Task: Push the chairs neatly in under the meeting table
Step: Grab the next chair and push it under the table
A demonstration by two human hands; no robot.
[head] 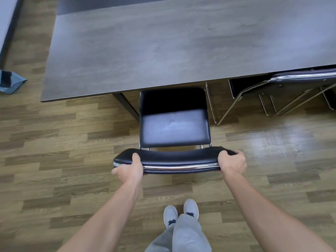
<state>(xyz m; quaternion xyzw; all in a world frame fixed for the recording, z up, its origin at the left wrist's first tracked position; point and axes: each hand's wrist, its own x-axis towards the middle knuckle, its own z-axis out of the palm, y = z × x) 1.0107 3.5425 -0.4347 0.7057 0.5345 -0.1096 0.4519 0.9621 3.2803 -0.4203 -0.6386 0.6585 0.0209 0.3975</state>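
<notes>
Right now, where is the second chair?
In the head view, the second chair sits at far right, tucked under the meeting table, right of the held chair.

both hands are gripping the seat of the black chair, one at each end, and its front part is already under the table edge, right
Not quite. The left hand and right hand grip the backrest of the black chair, one at each end, not the seat. The head view shows the seat untouched in front of them, with its front part already under the edge of the table.
</notes>
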